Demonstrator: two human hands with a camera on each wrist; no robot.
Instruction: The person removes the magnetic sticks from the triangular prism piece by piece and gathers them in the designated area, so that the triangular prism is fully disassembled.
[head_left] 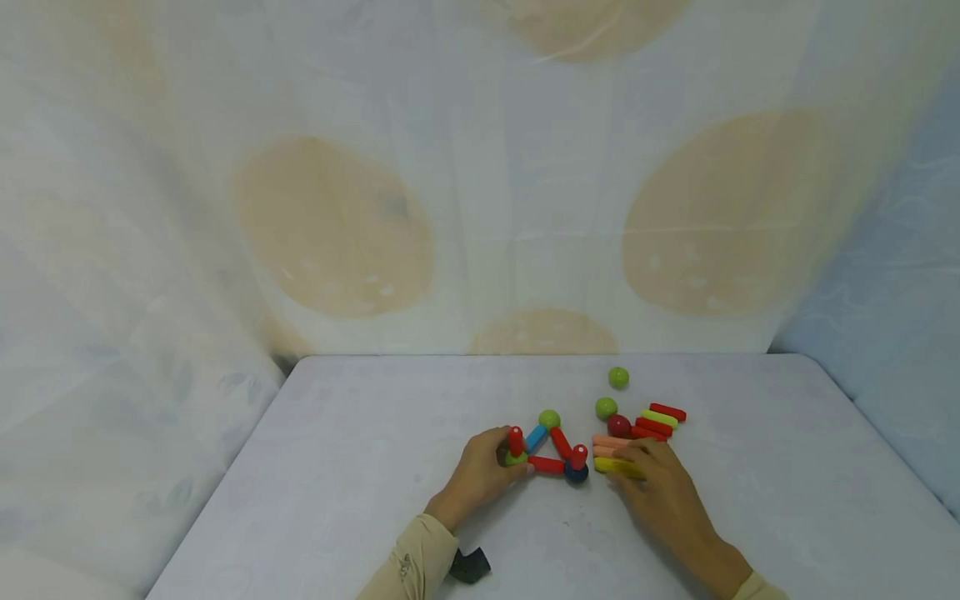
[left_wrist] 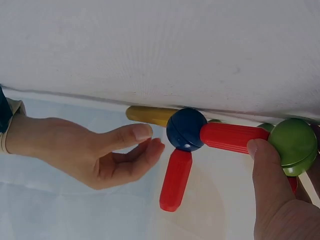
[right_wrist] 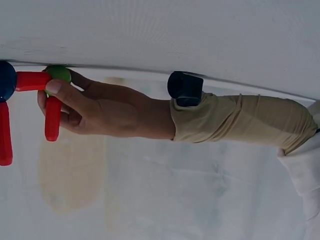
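**A rod-and-ball frame stands partly built on the white table.**

The left hand (head_left: 480, 473) pinches the green ball (head_left: 514, 457) at one corner of the flat triangle, an upright red rod (head_left: 516, 440) on it; the right hand (head_left: 660, 492) rests relaxed fingers on a yellow rod (head_left: 617, 467), not gripping. By my reading, only two uprights are placed; the loose rods (head_left: 658, 419) and spare balls (head_left: 618, 377) remain unused.

The left hand (right_wrist: 95, 112) reaches in from a tan sleeve (right_wrist: 240, 122), fingers (right_wrist: 60, 90) curled round a green ball (right_wrist: 59, 73). Red sticks (right_wrist: 33, 80) join it to a dark blue ball (right_wrist: 6, 80) on the desk (right_wrist: 175, 35).
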